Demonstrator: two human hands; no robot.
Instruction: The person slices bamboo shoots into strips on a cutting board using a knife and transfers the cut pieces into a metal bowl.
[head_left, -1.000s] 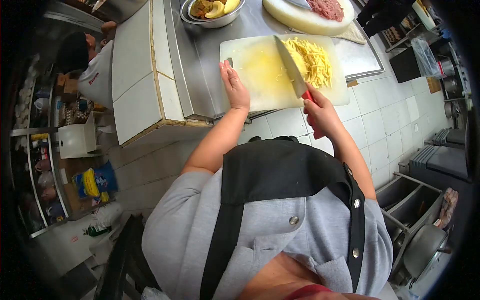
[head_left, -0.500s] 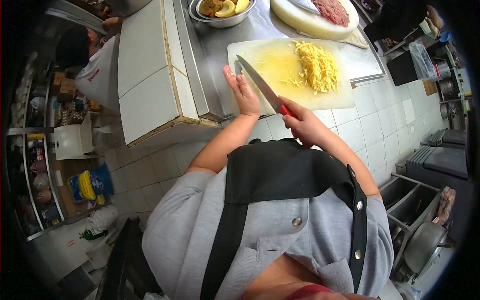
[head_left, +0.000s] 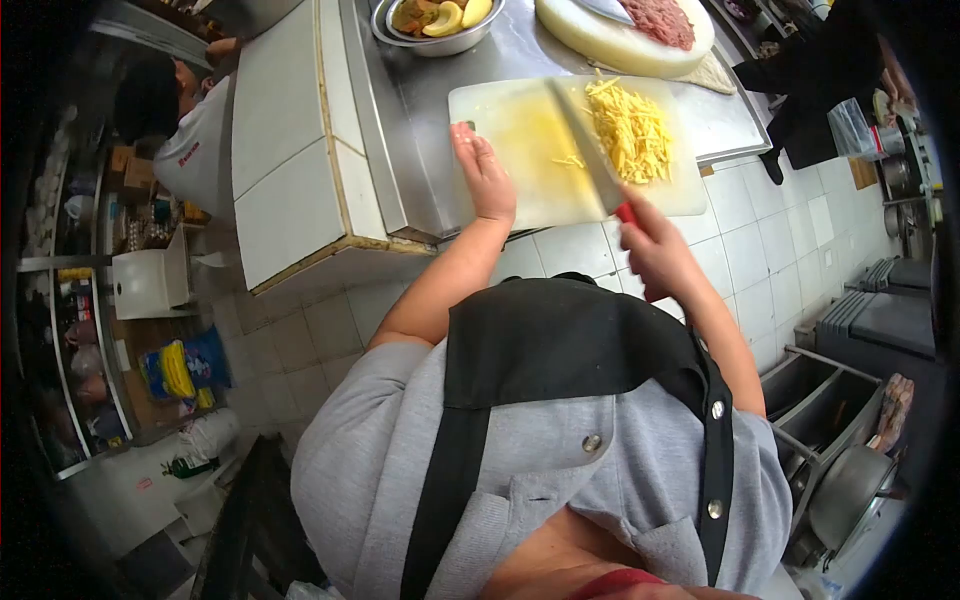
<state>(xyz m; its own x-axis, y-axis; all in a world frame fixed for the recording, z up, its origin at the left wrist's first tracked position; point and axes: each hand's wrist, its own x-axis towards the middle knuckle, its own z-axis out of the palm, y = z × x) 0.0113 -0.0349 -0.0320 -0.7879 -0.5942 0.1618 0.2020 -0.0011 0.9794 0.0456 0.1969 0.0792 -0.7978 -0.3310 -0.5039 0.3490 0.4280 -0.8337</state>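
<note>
My right hand point(head_left: 657, 243) grips the red handle of a kitchen knife point(head_left: 592, 150). The long blade points away from me over a white cutting board point(head_left: 490, 105), along the left side of a heap of thin yellow strips point(head_left: 630, 130). A few loose strips lie left of the blade. My left hand point(head_left: 485, 178) rests at the board's left edge, fingers stretched out and nothing in it. Whether its side touches the board I cannot tell.
Behind the board stand a metal bowl point(head_left: 440, 42) with yellow wedges and a thick round white block point(head_left: 570, 35) bearing minced meat point(head_left: 665, 22). A tiled counter point(head_left: 285, 150) adjoins at left. One person point(head_left: 195, 150) is at left, another point(head_left: 815, 85) at upper right.
The knife has swept right across the board, from near my left hand to the yellow heap, gathering loose strips. My left hand has stayed almost in place. The person at upper right has shifted.
</note>
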